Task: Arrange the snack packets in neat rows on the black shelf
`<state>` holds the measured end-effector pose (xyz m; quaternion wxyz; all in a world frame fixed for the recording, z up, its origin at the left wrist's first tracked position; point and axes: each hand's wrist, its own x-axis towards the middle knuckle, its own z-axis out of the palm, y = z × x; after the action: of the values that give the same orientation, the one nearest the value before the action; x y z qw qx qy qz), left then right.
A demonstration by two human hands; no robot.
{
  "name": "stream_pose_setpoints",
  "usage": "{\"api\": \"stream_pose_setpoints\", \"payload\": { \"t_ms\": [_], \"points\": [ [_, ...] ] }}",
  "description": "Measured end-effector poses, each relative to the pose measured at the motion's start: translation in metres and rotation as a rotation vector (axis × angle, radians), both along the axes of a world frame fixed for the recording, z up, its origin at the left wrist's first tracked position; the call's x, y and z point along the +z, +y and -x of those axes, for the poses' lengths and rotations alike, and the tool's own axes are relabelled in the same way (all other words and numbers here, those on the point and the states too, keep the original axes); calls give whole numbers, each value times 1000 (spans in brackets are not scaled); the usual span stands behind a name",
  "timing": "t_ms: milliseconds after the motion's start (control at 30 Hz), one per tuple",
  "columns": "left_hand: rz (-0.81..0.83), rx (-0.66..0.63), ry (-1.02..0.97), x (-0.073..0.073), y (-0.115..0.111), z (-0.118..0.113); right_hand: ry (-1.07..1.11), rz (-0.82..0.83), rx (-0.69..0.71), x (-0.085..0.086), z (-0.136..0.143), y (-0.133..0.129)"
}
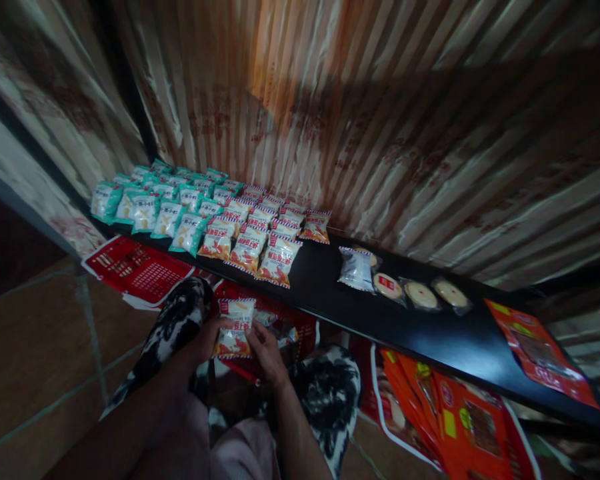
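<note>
A white and orange snack bag (235, 328) is held upright between my two hands, above a red basket near my knees. My left hand (211, 337) grips its left edge. My right hand (266, 347) has its fingers on the bag's right edge. Beyond them, similar white and orange bags (279, 259) stand in rows on a black shelf (315, 280), next to rows of teal and white bags (145, 210).
Farther right on the shelf lie a silver bag (356, 269), round wrapped pastries (420, 295) and a flat red packet (540, 350). Under the shelf are a red basket (140, 267) and another holding orange packets (460, 417). A pleated curtain (300, 120) hangs behind.
</note>
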<state>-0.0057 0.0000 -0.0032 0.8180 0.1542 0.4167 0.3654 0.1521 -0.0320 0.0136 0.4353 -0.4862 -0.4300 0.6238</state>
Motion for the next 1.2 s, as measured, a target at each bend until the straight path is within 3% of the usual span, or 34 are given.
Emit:
{"api": "stream_pose_setpoints", "payload": {
  "t_ms": [200, 433, 533, 700, 800, 967, 1200],
  "points": [
    [-78, -29, 9, 24, -2, -5, 35, -15, -20, -2, -2, -2],
    [-184, -52, 69, 20, 0, -13, 88, -46, -97, 4, -4, -1],
    [-214, -54, 122, 24, 0, -15, 112, -44, -132, 6, -7, 0],
    [-325, -157, 225, 38, 2, -13, 59, -77, -202, 4, -16, 1],
    [-406, -217, 227, 35, 7, -14, 56, -82, -217, 5, -23, 1],
    [-463, -224, 301, 29, 14, -26, 40, -114, -262, 16, -34, 1],
    [-485, -179, 295, 49, 15, -49, -35, -68, -294, 36, -51, -1]
  ]
}}
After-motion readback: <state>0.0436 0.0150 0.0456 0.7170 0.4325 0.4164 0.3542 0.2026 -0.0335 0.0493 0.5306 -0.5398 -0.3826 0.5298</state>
